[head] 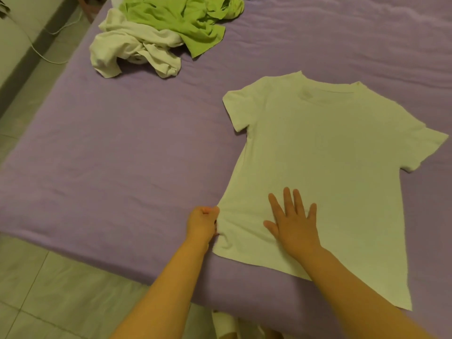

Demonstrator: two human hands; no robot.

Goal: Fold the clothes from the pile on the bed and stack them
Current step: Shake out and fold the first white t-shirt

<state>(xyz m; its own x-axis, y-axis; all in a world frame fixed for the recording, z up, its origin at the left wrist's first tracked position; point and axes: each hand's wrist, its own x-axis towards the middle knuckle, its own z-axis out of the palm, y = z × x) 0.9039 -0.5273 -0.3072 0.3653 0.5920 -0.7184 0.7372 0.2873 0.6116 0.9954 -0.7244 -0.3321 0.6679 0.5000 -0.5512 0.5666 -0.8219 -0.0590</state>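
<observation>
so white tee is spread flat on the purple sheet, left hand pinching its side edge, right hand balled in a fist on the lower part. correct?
One thing is off: the right hand is not a fist. In the head view it lies flat, fingers spread, pressing on the lower part of the white tee. The rest holds: the tee is spread flat on the purple sheet, and the left hand pinches its side edge.

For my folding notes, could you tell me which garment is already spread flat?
The white T-shirt under both hands; the crumpled white garment and green garment lie bunched.
</observation>
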